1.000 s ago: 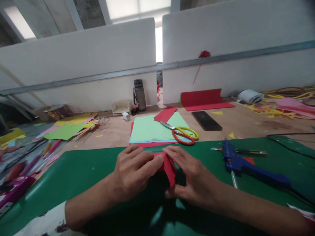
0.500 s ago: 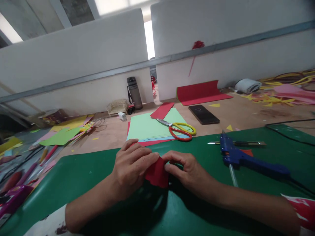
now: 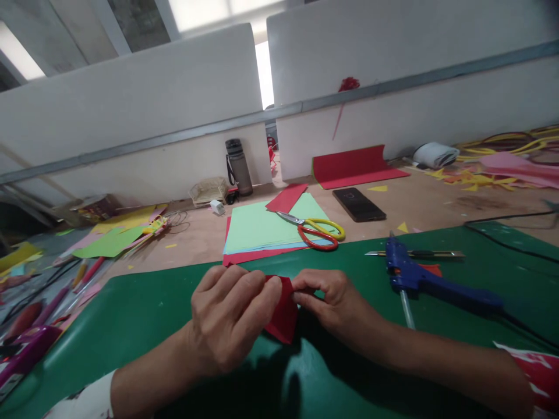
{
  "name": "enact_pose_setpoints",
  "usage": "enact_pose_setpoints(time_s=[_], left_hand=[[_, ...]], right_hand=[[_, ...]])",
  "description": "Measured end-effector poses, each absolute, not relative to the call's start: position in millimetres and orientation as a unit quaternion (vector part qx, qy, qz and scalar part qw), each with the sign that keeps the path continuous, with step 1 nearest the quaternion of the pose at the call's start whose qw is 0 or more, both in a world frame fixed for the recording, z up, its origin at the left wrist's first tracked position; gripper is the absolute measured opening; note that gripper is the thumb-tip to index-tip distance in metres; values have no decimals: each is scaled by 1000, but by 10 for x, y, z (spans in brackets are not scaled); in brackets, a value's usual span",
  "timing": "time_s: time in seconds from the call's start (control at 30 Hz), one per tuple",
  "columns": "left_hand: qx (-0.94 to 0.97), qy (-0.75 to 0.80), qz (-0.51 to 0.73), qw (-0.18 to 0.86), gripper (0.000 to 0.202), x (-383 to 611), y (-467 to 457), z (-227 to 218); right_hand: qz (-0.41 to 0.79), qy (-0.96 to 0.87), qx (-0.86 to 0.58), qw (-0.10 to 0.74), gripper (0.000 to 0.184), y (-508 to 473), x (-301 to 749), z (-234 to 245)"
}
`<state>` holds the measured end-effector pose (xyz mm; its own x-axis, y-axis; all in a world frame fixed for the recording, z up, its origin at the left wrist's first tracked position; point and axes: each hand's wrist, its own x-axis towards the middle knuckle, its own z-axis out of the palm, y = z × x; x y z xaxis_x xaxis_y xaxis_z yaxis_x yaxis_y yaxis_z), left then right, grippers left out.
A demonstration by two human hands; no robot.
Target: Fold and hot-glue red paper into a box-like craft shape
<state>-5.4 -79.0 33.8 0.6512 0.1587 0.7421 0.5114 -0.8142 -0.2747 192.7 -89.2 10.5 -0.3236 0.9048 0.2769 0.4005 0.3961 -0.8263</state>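
Red paper [image 3: 283, 317]: folded; it stood between the two hands, over the near part of the mat. Whether its lower edge touched the mat could not be told.
Left hand [image 3: 233, 320]: the grip was clamped on the left part of the red paper, the thumb laid across the near face and the other fingers largely hidden.
Right hand [image 3: 336, 297]: the grip was clamped on the right edge of the red paper, the tips of thumb and forefinger pinched together there.
Green mat [image 3: 148, 314]: covered the near part of the desk [image 3: 196, 240], beneath both hands.
Stack of sheets [image 3: 259, 224]: lay just beyond the mat, pale green on top, with blue and red edges showing below.
Scissors [image 3: 309, 223]: rested on the right side of the stack, blades toward the far left, one handle red and one yellow.
Red strip [image 3: 287, 198]: lay across the far edge of the stack.
Glue gun [image 3: 430, 284]: blue, it lay on the mat to the right of the right hand.
Craft knife [image 3: 439, 254]: extended left and right behind the glue gun.
Phone [image 3: 358, 205]: lay flat on the desk, right of the scissors.
Bottle [image 3: 238, 169]: stood upright at the far side, near the white wall [image 3: 183, 87].
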Motion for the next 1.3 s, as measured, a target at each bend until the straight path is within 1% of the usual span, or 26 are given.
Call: enact_pose_setpoints(time_s=[0.1,0.2,0.27,0.37,0.43,0.57,0.7,0.93,1.13,1.3], left_hand=[[-867,-272,-399,126,15,2,-876,365],[-861,-328,-386,-39,11,56,-939,440],[-846,-358,-352,-183,13,76,-966,508],[-754,-420,-300,-406,22,100,-974,594],[-694,-445,-289,-487,26,113,-958,622],[-637,-477,-264,-545,36,106,-905,614],[-599,-490,-235,-588,46,81,-864,580],[-555,-543,-197,-599,36,41,-865,559],[-496,-497,-250,-667,32,-13,-866,532],[-475,-459,-268,-702,28,-20,-863,507]], right_hand=[[311,-758,-438,371,13,-889,1921,100],[290,-772,-436,359,13,-894,1921,100],[286,-780,-432,352,14,-899,1924,102],[281,-788,-423,348,13,-907,1928,102],[269,-799,-414,344,14,-911,1928,97],[224,-833,-380,334,20,-917,1907,74],[185,-855,-355,330,22,-925,1873,45],[164,-859,-360,325,24,-961,1840,24],[199,-848,-367,327,18,-989,1827,56],[236,-834,-372,333,18,-987,1825,91]])
